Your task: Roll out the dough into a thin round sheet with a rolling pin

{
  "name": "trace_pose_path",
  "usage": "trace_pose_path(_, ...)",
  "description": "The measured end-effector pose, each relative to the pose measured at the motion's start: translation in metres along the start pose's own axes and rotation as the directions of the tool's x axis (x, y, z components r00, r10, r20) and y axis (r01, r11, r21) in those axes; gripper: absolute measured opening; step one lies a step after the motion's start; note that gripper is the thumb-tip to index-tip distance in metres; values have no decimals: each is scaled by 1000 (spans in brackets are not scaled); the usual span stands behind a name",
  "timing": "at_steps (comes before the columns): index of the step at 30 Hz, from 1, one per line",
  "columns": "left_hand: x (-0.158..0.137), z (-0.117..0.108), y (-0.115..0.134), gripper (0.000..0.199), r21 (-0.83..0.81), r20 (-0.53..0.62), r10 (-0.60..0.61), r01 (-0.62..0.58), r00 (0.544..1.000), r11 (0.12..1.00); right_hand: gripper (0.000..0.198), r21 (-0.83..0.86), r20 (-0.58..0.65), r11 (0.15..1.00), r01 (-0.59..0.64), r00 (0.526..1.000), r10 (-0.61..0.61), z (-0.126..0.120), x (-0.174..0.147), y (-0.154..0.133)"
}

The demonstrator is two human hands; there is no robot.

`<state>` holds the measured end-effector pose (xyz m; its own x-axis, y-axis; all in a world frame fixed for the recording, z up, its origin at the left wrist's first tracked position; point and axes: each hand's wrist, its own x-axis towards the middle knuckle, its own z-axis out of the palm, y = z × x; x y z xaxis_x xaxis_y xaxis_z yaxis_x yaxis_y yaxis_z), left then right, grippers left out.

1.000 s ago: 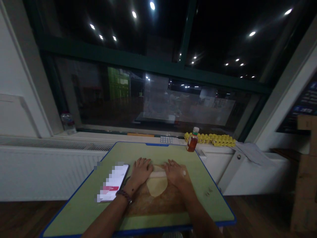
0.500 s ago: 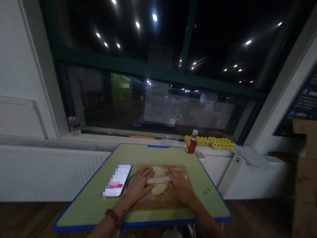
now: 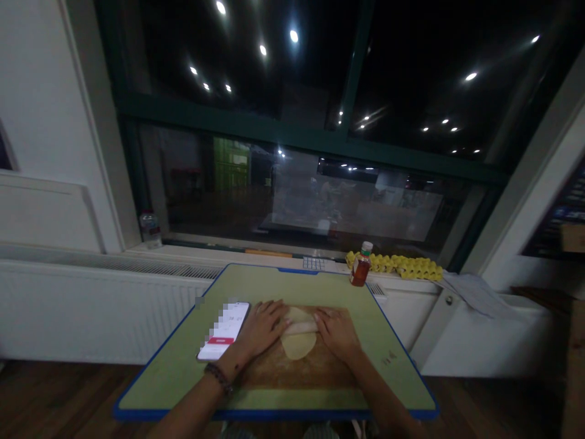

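Note:
A pale rolling pin (image 3: 301,328) lies crosswise over a thin, flat piece of dough (image 3: 299,347). My left hand (image 3: 262,328) rests over the pin's left end, and my right hand (image 3: 339,334) is over its right end, fingers pointing away from me. Both hands press on the pin from above, hiding its ends. Under the dough is a wooden board (image 3: 297,377), dusted with a little flour. More of the dough shows on the near side of the pin than on the far side.
A phone (image 3: 223,335) with a lit screen lies left of my left hand on the green, blue-edged table (image 3: 178,384). At the table's far right corner stands a bottle of red-brown liquid (image 3: 360,269). Yellow egg trays (image 3: 402,265) sit behind it on the sill.
The rolling pin has moved away from me across the dough, with both hands on it. More dough now shows on the near side. The whole view has shifted slightly.

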<state>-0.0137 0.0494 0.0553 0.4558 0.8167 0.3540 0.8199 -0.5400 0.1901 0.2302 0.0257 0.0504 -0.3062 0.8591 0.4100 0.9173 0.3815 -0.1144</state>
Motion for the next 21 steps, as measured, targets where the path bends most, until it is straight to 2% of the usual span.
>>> trace_pose_path(2,12,7,7,43,35,-24,-67,68,997,997,43,-14,-6,1000,-22,1000,22,-2,15,-10)
trace_pose_path(4,24,14,11,44,69,-35,-143,145,989,987,44,-44,12,994,-102,995,102,2,32,-15)
trace_pose_path(7,39,22,10,47,89,6,-277,276,961,957,42,-109,165,983,-149,972,166,14,53,-16)
trace_pose_path(10,45,23,7,50,101,-6,-345,344,939,934,36,-113,249,988,-107,959,132,25,60,-13)
trace_pose_path(15,30,22,17,53,117,56,-295,287,954,951,41,-134,204,988,-70,974,97,30,40,-16)
trace_pose_path(18,8,24,26,48,126,12,-190,187,982,974,45,-164,121,981,-104,985,125,32,15,-23)
trace_pose_path(21,-10,27,29,45,121,-27,-83,86,996,989,47,-161,91,982,-96,990,112,32,-9,-29)
